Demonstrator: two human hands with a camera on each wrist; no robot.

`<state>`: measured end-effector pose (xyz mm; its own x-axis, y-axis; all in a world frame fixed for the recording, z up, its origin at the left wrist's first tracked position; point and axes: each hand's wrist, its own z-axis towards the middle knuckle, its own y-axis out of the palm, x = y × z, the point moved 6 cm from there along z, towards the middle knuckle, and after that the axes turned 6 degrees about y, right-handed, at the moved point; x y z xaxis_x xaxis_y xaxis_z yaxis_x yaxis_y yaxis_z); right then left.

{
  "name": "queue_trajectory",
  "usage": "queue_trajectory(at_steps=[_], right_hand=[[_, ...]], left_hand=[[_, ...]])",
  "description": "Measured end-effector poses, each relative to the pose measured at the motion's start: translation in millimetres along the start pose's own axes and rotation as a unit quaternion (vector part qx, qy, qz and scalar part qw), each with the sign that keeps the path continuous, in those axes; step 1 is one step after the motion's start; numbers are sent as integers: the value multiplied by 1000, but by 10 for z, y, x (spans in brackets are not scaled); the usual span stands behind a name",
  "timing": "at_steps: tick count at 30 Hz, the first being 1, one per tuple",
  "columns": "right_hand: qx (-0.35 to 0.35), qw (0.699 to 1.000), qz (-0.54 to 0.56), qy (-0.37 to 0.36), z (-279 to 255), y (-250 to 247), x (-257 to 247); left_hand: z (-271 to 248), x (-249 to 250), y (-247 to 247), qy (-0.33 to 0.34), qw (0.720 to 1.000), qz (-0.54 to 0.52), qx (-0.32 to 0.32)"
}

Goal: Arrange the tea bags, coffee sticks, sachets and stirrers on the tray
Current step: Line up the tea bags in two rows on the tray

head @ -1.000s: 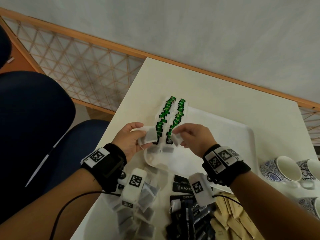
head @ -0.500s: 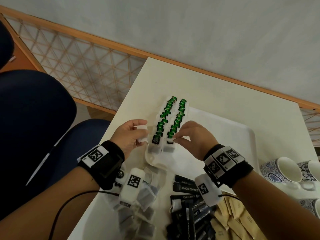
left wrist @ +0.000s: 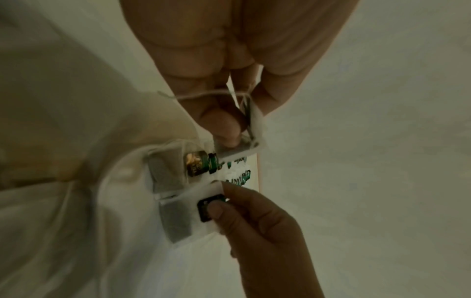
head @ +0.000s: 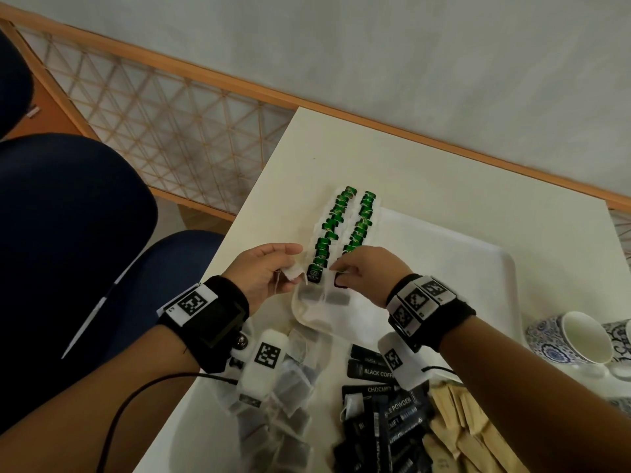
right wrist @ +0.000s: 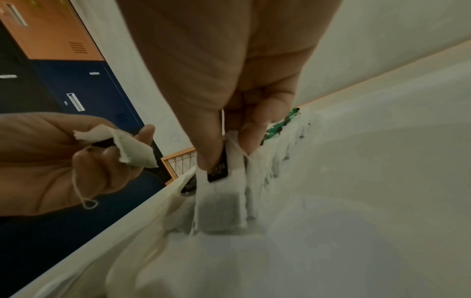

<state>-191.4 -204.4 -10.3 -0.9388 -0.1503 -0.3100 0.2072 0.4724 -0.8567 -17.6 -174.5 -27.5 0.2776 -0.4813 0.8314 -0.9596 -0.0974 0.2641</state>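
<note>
Two rows of tea bags with green tags [head: 343,227] run along the left side of the white tray [head: 461,268]. My left hand [head: 263,271] pinches a loose tea bag [head: 293,273] [left wrist: 244,141] [right wrist: 127,149] just left of the rows, its string dangling. My right hand [head: 365,271] pinches the nearest tea bag of the right row [head: 336,295] [right wrist: 221,203] by its black tag [left wrist: 207,207], standing it on the tray. More tea bags [head: 290,397], black coffee sticks [head: 382,414] and brown sachets [head: 467,435] lie in heaps on the table in front of the tray.
Blue patterned cups [head: 577,339] stand at the right table edge. A dark blue chair [head: 68,240] is to the left of the table [head: 409,158]. A wooden lattice rail [head: 170,131] and a wall lie beyond. The right part of the tray holds nothing.
My right hand has set its tea bag down at the near end of the right row. My left hand drew back slightly left, still holding its tea bag.
</note>
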Motion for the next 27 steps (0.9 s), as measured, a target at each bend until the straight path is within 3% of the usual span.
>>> queue_trajectory(at_steps=[4,8,11,14,17,22,27], right_hand=[[99,992,61,-39,-81,-183,-14],[112,979,107,-134,-227,-236,-278],[137,972,146,-120,-233,-265,-315],[115,960,250,-45,-200,-274,-223],[88,948,305,-14,-186,-281,-197],[33,961,271,-30,-189,-169,-275],[-43,967,251,-1,-118,48,-279]], left_hand=[[21,-35,67,-17,1000,4,-14],[-1,-31,194,-17,999,2,-43],[-46,-14,274,-17,996,12,-83],[-59,-29,266,-16,994,60,-91],[-27,-61,168,5,984,171,-59],[-10,-113,68,7,973,225,-49],[16,-181,-96,3,965,259,-51]])
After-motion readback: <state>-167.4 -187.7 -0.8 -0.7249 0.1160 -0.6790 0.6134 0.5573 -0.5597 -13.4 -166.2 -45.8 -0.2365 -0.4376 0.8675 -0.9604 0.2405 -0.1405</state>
